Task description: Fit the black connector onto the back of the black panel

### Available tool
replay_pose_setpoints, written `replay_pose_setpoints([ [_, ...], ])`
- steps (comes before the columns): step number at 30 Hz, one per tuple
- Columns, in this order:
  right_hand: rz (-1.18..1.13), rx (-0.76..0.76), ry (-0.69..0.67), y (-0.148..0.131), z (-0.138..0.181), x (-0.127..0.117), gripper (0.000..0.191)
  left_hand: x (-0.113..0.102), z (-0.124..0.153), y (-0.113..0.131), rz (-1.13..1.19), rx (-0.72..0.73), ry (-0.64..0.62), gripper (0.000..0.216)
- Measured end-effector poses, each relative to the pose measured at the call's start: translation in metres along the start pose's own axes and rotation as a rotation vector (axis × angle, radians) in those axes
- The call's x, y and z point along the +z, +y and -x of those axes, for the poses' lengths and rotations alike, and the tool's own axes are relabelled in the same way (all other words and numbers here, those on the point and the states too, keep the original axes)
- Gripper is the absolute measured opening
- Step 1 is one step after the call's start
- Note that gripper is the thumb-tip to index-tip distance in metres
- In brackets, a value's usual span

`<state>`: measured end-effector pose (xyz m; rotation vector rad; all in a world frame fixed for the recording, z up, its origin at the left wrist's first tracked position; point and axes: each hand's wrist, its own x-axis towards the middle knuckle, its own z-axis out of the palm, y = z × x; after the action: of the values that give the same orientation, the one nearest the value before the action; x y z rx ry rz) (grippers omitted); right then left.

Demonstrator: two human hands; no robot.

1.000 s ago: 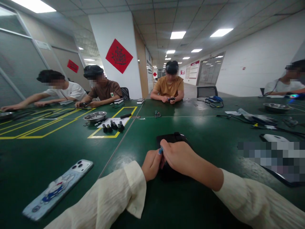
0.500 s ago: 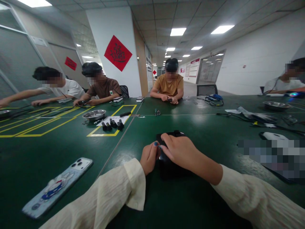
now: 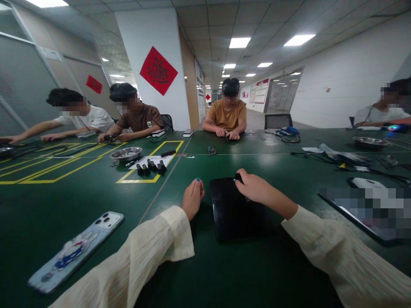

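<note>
Under my R hand's (image 3: 253,186) fingers: small blk piece (image 3: 238,176), pinched, at far edge of blk pad (image 3: 229,214), flat on bench (image 3: 199,282). L hand (image 3: 192,199) curled closed beside pad; can't tell if holding anything. Best: light R pinch, pad flat.

green table (image 3: 154,282) | flat black pad (image 3: 233,220) | patterned phone (image 3: 76,252) | steel bowl (image 3: 126,155) | yellow marking lines (image 3: 138,181)

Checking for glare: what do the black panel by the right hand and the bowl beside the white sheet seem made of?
Black panel: perhaps plastic or glass, smooth and glossy, judging by faint reflections; can't tell which.
Bowl: likely stainless steel, polished, given its silvery highlights.
</note>
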<state>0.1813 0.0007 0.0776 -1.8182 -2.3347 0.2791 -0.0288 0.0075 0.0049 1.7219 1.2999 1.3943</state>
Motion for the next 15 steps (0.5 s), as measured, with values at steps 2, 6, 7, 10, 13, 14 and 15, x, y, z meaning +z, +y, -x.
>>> replay_pose_setpoints([
  [2,-0.095,0.001,0.032,0.006,-0.003,-0.002,0.035,0.0,-0.002,-0.002,0.007,0.001,-0.006,0.038],
  [6,-0.456,0.042,0.058,0.021,-0.006,-0.002,0.032,0.002,0.0,-0.003,0.07,-0.005,-0.02,0.042],
  [7,-0.585,0.058,0.044,0.024,-0.005,-0.001,0.031,0.003,0.001,-0.004,0.086,-0.01,-0.029,0.042],
  [10,-0.949,0.088,0.019,0.029,-0.002,0.01,0.033,0.003,0.004,-0.003,0.062,0.01,-0.107,0.04],
  [13,-1.242,0.11,0.031,0.028,0.006,0.027,0.039,0.003,0.007,0.001,-0.059,0.059,-0.252,0.037],
  [14,-1.33,0.115,0.038,0.027,0.009,0.034,0.041,0.002,0.008,0.003,-0.115,0.075,-0.293,0.037],
  [15,-1.409,0.121,0.047,0.025,0.011,0.041,0.042,0.002,0.009,0.005,-0.18,0.091,-0.324,0.037],
])
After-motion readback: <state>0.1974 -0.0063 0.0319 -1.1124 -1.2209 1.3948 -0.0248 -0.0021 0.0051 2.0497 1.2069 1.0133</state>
